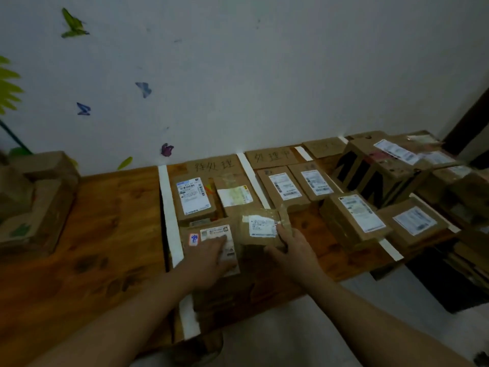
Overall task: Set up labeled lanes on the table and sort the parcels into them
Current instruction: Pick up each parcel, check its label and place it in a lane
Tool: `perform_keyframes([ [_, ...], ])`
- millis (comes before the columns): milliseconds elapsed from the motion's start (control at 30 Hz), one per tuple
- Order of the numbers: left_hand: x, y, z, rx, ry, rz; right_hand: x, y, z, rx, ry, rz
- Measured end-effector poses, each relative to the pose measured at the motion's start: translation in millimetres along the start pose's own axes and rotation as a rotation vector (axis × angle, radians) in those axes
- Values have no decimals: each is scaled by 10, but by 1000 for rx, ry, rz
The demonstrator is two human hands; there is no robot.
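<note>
Small parcel: We see the small parcel [262,225] at the front of the first lane, close to the second white strip [251,176]. It has a white label on top.
Right hand: Our right hand [292,247] holds the small parcel. The fingers curl over its right edge and the thumb sits at its near side.
Left hand: Our left hand [211,256] lies flat on the near parcel [197,238]. The fingers are straight and press on its label. It grips nothing.
Near parcel: It sits just left of the small parcel. We cannot tell if the 2 touch.
First lane: It runs between the first white strip [169,207] and the second white strip. A cardboard sign [214,165] with hand-drawn marks lies at the back. In front of it we see 2 more parcels side by side, the blue-label parcel [194,198] and the pale-label parcel [234,196].
Middle lane: It has a middle sign [271,156] and 2 brown parcels, the left brown parcel [284,186] and the right brown parcel [316,182].
Right end: We see a big box [370,181] with thick black letters. The labels here are too blurry for us to read.
Table: The table [105,234] is brown wood with dark spots.
Left end: A pile of cardboard [34,202] sits well apart from the lanes.
Wall: The wall [264,75] is white, with butterfly stickers [143,89] on it.
</note>
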State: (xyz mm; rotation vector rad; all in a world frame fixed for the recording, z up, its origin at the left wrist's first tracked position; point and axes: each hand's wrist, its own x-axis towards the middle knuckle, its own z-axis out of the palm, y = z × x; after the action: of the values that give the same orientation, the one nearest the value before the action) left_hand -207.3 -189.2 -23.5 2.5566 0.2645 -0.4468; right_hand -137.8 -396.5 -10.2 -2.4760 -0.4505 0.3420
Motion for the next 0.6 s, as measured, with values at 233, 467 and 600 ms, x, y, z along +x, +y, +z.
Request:
perform_keyframes([
  [233,-136,1,383,424,-45,-143,318,478,-103,10,-107,-92],
  [467,-242,86,299,343,-71,-297,310,625,246,-62,-315,-162],
  [600,-261,163,331,309,-78,-304,334,611,417,-45,-336,-131],
])
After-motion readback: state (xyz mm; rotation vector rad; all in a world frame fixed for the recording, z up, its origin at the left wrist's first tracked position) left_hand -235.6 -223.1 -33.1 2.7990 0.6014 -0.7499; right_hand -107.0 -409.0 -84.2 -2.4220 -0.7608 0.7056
